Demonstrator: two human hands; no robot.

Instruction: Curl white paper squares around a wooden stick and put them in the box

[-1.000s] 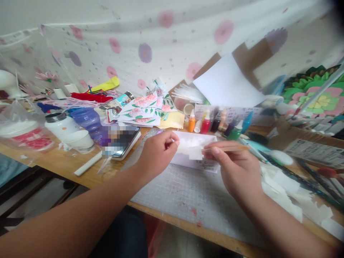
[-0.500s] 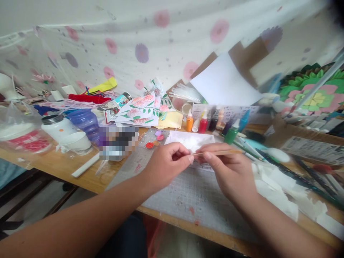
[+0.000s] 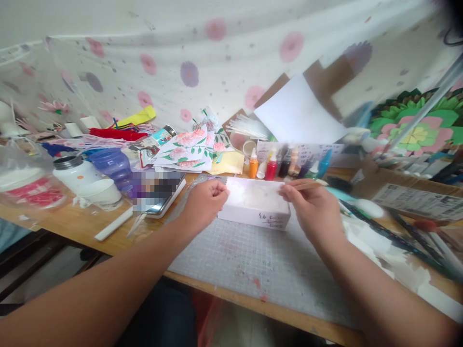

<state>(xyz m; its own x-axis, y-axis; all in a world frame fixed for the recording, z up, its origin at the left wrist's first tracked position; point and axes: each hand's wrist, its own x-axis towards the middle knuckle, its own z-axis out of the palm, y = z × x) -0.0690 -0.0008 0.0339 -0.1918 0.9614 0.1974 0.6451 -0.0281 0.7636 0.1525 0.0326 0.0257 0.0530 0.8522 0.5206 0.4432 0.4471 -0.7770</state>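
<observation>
A white box point(image 3: 249, 217) with dark handwriting on its front stands between my hands on the grey cutting mat point(image 3: 231, 260). Whitish material point(image 3: 256, 196) shows at its top, but I cannot tell what it is. My left hand point(image 3: 208, 200) has curled fingers, thumb and fingertips pinched at the box's left upper edge; anything between them is too small to see. At the right upper corner, my right hand point(image 3: 314, 207) is closed around a thin wooden stick point(image 3: 309, 185), which points rightward. Whether either hand touches the box is unclear.
Paint bottles point(image 3: 271, 166) stand behind the box. A phone point(image 3: 168, 190), white cup point(image 3: 103, 193) and purple container point(image 3: 112, 166) are to the left. Crumpled white tissue point(image 3: 379, 255), brushes point(image 3: 401, 236) and a cardboard box point(image 3: 408, 190) crowd the right. Flower pictures point(image 3: 188, 152) lie behind.
My hands have moved apart, the left one leftward, uncovering the front of the white box. The stick, held between both hands before, is now in my right hand only.
</observation>
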